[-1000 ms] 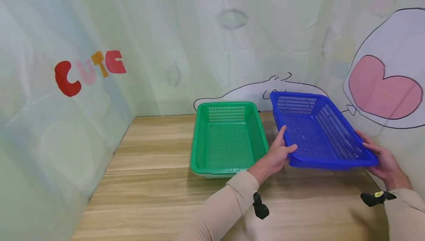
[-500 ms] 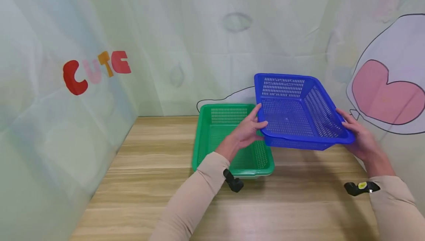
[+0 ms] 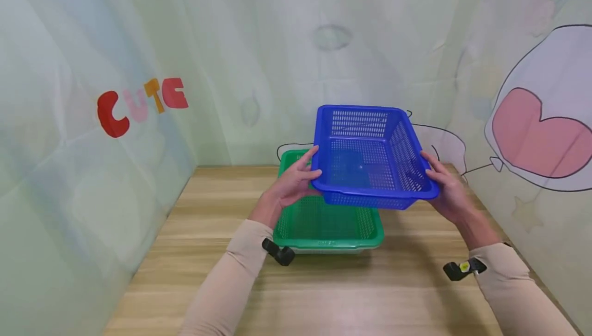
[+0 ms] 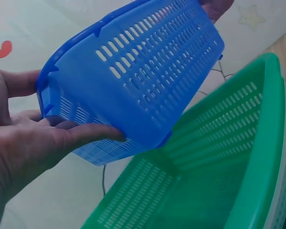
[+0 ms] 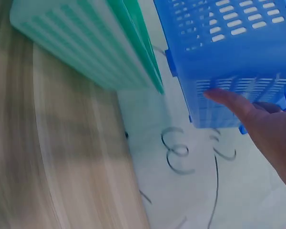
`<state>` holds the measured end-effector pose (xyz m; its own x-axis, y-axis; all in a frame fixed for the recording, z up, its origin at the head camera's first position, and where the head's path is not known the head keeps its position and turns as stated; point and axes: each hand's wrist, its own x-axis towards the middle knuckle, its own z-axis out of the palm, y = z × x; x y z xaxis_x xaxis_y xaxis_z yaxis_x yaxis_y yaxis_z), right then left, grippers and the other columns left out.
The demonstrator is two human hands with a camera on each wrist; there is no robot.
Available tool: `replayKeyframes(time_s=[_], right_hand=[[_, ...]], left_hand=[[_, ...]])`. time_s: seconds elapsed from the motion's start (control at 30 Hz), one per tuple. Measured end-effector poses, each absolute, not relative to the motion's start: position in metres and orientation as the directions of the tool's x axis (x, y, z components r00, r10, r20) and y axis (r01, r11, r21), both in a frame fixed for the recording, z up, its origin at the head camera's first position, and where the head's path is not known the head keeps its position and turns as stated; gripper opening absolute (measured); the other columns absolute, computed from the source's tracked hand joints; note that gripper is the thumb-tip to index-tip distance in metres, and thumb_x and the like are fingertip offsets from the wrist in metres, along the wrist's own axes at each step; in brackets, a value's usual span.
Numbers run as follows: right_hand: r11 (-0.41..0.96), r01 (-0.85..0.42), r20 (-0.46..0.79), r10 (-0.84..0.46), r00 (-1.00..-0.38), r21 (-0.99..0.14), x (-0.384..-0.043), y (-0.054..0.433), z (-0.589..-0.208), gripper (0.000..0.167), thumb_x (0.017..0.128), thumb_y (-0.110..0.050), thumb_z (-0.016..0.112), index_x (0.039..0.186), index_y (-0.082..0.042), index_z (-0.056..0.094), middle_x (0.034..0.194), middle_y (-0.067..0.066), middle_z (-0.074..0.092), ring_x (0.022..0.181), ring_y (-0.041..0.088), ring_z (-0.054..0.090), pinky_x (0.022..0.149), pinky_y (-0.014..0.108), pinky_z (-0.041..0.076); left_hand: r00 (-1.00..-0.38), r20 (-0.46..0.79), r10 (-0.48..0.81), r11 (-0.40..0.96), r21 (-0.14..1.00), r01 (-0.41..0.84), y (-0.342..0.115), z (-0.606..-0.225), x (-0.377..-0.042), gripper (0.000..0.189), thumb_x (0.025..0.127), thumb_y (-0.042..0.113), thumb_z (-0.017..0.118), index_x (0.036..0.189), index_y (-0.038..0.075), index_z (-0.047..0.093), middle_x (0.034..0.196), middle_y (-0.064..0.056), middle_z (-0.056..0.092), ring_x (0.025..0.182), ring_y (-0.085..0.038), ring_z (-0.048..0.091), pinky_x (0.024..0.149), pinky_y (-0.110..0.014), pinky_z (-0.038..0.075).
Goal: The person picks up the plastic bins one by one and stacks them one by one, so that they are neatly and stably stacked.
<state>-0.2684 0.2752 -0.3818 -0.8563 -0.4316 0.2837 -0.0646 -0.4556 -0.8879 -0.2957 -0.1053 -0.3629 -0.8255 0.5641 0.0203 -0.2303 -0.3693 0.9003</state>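
A blue plastic basket [image 3: 363,164] with slotted walls hangs in the air, tilted a little, over the far right part of a green basket [image 3: 328,243]. Its inside holds nothing that I can see. My left hand [image 3: 291,184] grips the left side, thumb at the rim and fingers against the outer wall, as the left wrist view shows on the blue basket [image 4: 133,76]. On the opposite side my right hand [image 3: 448,192] holds the rim, with a finger along the outside wall in the right wrist view. The green basket sits nested in a whitish basket [image 5: 62,43].
A wood-grain table [image 3: 217,254] carries the nested baskets near its back edge. Behind and at both sides hang printed cloth walls [image 3: 250,69], close to the table's edges.
Both hands have lifted the blue basket and carried it leftward, from beside the green basket to above it. The green basket has stayed on the table.
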Motion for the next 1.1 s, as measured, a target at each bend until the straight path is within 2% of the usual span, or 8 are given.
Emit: replayKeyframes(time_s=[0.23,0.53,0.77,0.97,1.1], right_hand=[[-0.431,-0.026,0.227,-0.423,-0.877,-0.902,-0.267,0.244,-0.387,0.050,0.110,-0.013,0.030,0.157,-0.011,0.012,0.130,0.004,0.055,0.098,0.018,0.067,0.083,0.029,0.056],[-0.420,0.015,0.185,-0.433,-0.882,-0.907,-0.264,0.222,-0.390,0.045,0.110,-0.012,0.031,0.154,-0.012,0.020,0.131,0.006,0.053,0.099,0.018,0.065,0.083,0.030,0.055],[-0.346,0.032,0.126,-0.426,-0.896,-0.938,-0.266,0.206,-0.396,0.055,0.110,-0.016,0.035,0.159,-0.009,0.010,0.137,0.009,0.044,0.105,0.019,0.063,0.087,0.032,0.054],[-0.358,0.059,0.112,-0.438,-0.892,-0.932,-0.264,0.198,-0.402,0.056,0.110,-0.015,0.034,0.160,-0.010,0.007,0.136,0.007,0.045,0.111,0.020,0.061,0.094,0.035,0.052],[-0.333,0.077,0.082,-0.439,-0.895,-0.940,-0.260,0.195,-0.405,0.059,0.110,-0.016,0.034,0.161,-0.010,0.005,0.151,0.019,0.027,0.118,0.022,0.057,0.098,0.037,0.050]], left_hand=[[-0.831,0.012,0.556,-0.343,0.914,-0.216,-0.141,-0.367,-0.285,0.072,0.105,-0.001,0.039,0.163,0.025,0.005,0.161,-0.028,0.017,0.141,-0.055,0.024,0.106,-0.071,0.028],[-0.819,0.027,0.574,-0.346,0.914,-0.212,-0.169,-0.372,-0.275,0.072,0.105,-0.001,0.038,0.163,0.023,0.003,0.161,-0.032,0.010,0.141,-0.058,0.020,0.105,-0.073,0.025],[-0.845,-0.013,0.535,-0.335,0.915,-0.226,-0.184,-0.379,-0.265,0.072,0.105,0.001,0.041,0.163,0.024,0.004,0.163,-0.027,0.009,0.142,-0.056,0.021,0.106,-0.074,0.022],[-0.847,-0.011,0.531,-0.321,0.923,-0.213,-0.192,-0.387,-0.260,0.073,0.104,0.003,0.044,0.163,0.026,0.007,0.163,-0.027,0.012,0.141,-0.056,0.023,0.107,-0.071,0.025],[-0.841,-0.002,0.540,-0.304,0.932,-0.198,-0.197,-0.393,-0.254,0.073,0.105,0.003,0.043,0.163,0.025,0.005,0.162,-0.028,0.010,0.140,-0.057,0.022,0.107,-0.070,0.026]])
